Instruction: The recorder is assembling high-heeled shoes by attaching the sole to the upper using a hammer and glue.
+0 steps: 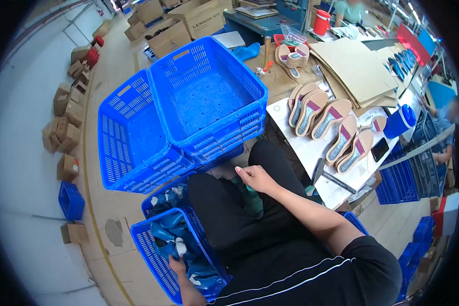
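Note:
To my left, a blue plastic crate (pixel 137 244) beside my leg holds several blue shoe lasts (pixel 172 220). My left hand (pixel 177 265) reaches into it, fingers closed round a blue last (pixel 167 250) next to a white piece. Over my lap, my right hand (pixel 259 178) is held with curled fingers. Whatever may be in it is hidden from this view. Stacks of beige insoles (pixel 313 109) with grey and maroon patches lie on the white-topped table (pixel 290 140) to my right.
Two large blue crates (pixel 209 102) stand stacked ahead of me. Beige board sheets (pixel 357 71), a blue jug (pixel 400 121), a phone (pixel 380 150) and a black flat bar (pixel 339 182) lie on the table. Cardboard boxes (pixel 69 127) line the left wall. Other people work at the far right.

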`<action>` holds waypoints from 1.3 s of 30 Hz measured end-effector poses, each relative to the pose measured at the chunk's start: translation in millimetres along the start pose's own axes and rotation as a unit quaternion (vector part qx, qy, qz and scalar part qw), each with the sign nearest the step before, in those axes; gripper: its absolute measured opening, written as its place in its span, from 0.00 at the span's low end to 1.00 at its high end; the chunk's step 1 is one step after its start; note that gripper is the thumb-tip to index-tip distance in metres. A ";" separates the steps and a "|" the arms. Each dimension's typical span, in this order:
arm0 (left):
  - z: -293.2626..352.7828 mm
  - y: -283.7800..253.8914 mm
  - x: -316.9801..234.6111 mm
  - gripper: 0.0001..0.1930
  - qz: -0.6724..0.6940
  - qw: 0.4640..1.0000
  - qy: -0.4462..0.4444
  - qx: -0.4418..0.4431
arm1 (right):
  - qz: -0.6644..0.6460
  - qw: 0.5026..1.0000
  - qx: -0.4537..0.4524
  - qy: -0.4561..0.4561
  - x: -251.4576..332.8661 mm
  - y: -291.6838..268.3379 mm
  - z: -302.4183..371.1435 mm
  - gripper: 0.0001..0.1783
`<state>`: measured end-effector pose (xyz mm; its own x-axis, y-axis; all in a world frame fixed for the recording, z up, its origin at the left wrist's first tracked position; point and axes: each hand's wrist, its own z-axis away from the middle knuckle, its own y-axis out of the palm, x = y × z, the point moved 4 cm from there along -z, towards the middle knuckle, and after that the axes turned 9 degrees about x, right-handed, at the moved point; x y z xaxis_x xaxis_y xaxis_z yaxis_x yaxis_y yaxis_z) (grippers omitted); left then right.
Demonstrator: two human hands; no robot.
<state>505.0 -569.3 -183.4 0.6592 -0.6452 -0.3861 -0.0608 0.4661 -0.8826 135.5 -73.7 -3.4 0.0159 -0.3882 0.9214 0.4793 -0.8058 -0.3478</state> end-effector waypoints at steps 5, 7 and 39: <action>12.1 -94.6 -55.8 0.25 0.339 0.929 0.112 -0.097 | -0.043 0.996 0.050 -0.057 -2.8 -13.3 12.0 0.24; 31.5 -138.5 -98.9 0.29 0.350 0.914 0.137 -0.153 | -0.049 0.992 0.085 -0.081 1.8 -6.6 17.5 0.20; 74.5 -51.4 -555.3 0.38 0.439 0.762 0.002 0.476 | -0.414 0.896 0.125 0.101 52.8 -93.8 48.9 0.22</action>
<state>197.9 -189.9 96.3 0.6747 0.1682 -0.7187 0.0947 0.9459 0.3102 134.2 3.3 86.3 -0.5836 0.2032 0.7862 0.4345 -0.7398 0.5138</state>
